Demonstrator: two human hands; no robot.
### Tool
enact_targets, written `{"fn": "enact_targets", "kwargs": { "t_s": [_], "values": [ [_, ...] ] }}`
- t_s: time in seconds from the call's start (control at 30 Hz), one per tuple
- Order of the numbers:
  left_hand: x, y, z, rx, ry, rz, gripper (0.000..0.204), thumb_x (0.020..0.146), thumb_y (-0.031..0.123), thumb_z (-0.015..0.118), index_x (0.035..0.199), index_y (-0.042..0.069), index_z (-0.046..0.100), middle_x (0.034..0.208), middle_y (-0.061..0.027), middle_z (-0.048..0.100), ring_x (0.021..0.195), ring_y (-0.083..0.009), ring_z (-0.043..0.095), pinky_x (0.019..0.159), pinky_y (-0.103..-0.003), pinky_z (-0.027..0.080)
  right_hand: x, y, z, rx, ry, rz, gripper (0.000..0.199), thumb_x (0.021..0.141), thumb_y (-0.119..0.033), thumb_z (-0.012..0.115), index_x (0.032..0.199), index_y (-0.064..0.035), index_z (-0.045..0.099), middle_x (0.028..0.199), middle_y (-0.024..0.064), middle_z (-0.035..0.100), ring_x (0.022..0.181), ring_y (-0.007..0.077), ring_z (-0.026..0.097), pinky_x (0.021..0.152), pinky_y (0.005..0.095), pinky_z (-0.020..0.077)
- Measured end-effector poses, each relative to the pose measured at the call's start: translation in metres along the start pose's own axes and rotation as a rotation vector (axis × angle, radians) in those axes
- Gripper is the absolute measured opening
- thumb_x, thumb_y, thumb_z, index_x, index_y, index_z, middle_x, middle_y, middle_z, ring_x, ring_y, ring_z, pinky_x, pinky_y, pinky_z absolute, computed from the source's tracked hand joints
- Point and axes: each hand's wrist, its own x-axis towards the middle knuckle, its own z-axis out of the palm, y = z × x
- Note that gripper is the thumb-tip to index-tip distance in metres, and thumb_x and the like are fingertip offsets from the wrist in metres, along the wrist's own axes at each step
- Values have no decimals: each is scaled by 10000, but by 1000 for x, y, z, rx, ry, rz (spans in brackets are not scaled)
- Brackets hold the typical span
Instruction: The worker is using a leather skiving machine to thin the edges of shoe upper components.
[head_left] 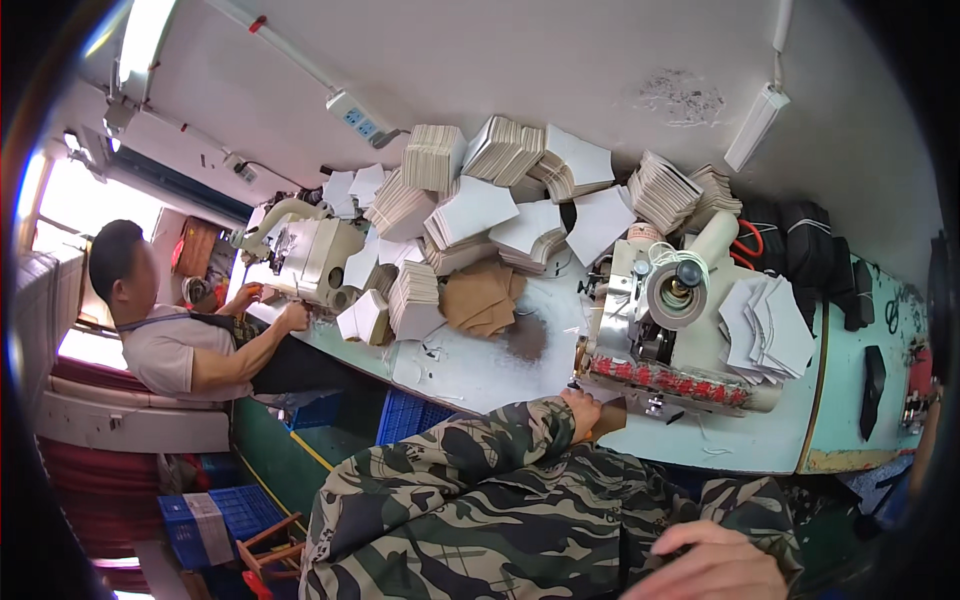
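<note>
Surface point(455, 372): pale, across the frame's middle.
Machine point(700, 335): right of centre; if it runs with the left hand point(582, 414) this near, fingers could get nipped, and a loose hold could skew the brown piece point(611, 417).
Right hand point(712, 568): lower right, fingers loosely apart, seemingly empty.
Left hand: centre, touching the brown piece; pinching or pressing, cannot tell.
Brown piece: just right of the left hand, well apart from the right.

- One left hand point(582, 412), one right hand point(715, 568), both the wearer's
- Two cream sewing machines point(708, 348)
- One co-worker point(163, 350)
- One brown heap point(480, 298)
- White stacks point(473, 207): too crowded to count
</note>
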Motion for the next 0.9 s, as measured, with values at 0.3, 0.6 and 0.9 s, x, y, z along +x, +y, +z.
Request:
{"fn": "enact_targets", "kwargs": {
  "t_s": [0.3, 0.6, 0.9],
  "values": [
    [-2, 21, -50, -248, -156, 32, 475, 794, 333, 690, 1107, 15, 530, 865, -254, 653, 860, -439, 635, 773, -504, 496, -3, 1, 18, 96, 207, -66, 620, 861, -389, 625, 1200, 117, 511, 1023, 271, 645, 825, 377, 648, 762, 502, 470],
    [-25, 25, -99, -996, 396, -95, 525, 721, 262, 819, 1136, 9, 621, 961, -128, 701, 860, -167, 662, 792, -317, 522, -13, 14, -4, 208, -145, -1, 811, 828, -552, 610, 1188, 166, 504, 1108, 313, 606, 916, 400, 631, 780, 465, 468],
    [-27, 32, -123, -1540, 455, -2, 449, 828, 108, 747, 1201, -37, 543, 1099, -81, 653, 965, -134, 627, 841, -281, 522, -46, 45, -22, 342, -93, 306, 623, 811, -367, 724, 1192, 88, 536, 1014, 187, 646, 939, 279, 639, 889, 401, 468]
  ]
}}
